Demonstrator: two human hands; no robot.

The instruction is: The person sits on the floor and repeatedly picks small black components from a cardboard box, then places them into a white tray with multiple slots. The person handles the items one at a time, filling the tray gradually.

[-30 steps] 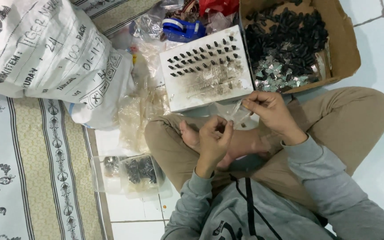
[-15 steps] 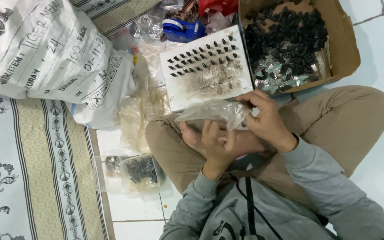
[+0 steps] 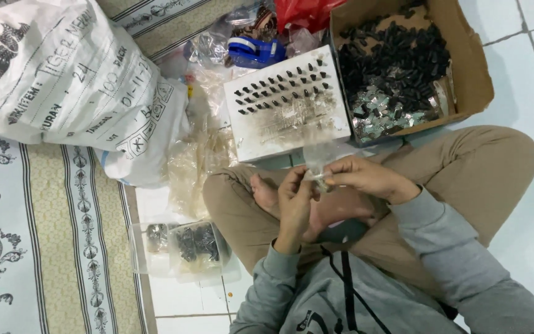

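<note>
Both hands meet over the lap: the left hand (image 3: 295, 198) and right hand (image 3: 366, 178) pinch a small clear plastic bag (image 3: 321, 162) with a small metal piece at its mouth, just below the white tray (image 3: 285, 105) of black parts. Judging by this, it goes best keeping the mouth held open and upright, so nothing slips onto the floor (image 3: 526, 55)

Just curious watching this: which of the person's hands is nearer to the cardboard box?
Right. The right hand lies just below the box's near corner, while the left hand sits further left, below the white board.
</note>
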